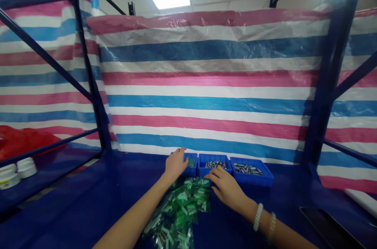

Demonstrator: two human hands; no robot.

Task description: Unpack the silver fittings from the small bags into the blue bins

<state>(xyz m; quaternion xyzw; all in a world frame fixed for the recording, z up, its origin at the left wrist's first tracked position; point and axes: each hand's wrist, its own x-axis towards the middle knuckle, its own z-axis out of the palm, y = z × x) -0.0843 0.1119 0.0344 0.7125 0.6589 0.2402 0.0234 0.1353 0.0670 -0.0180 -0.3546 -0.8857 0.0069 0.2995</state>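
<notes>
My left hand is at the left side of the left blue bin, its thumb and fingers apart. Small green pieces lie inside that bin. My right hand hovers by the front of the middle blue bin, which holds small silver metal pieces. Its fingers are loosely spread, with nothing visible in them. Longer silver metal pins lie in the right blue bin. Between my forearms spreads a pile of small clear bags with green and silvery pieces inside.
A dark phone-like slab lies at the right on the blue tabletop. White tubs and a red plastic bag sit at the left, beyond blue frame bars. A striped sheet hangs behind the bins.
</notes>
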